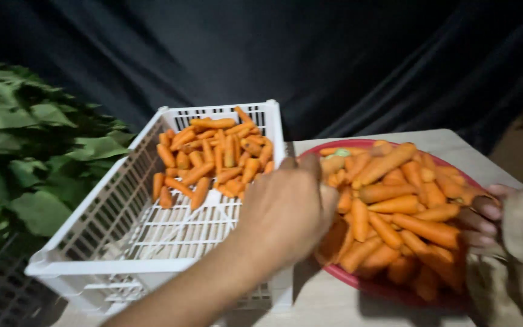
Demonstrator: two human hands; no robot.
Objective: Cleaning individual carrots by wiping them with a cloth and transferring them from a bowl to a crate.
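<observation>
**Hands at the carrot bowl**

One round red plastic bowl (358, 280) is holding a heap of orange carrots (404, 206), too many to count. At its nine o'clock edge, the left hand (286, 209) is curling closed over some carrots. At three o'clock, the right hand (485, 218) is gripping the rim. One white slatted plastic crate (122, 242) is sitting at nine o'clock.

Your light comes from the front, near the camera: the carrots (407, 206) and white crate (152, 242) glow bright while the black cloth (334, 54) behind falls dark. Your left hand (289, 209) is smeared by motion blur (so is the crate's near rim). The leaves (25, 151) sit dim and soft.
</observation>
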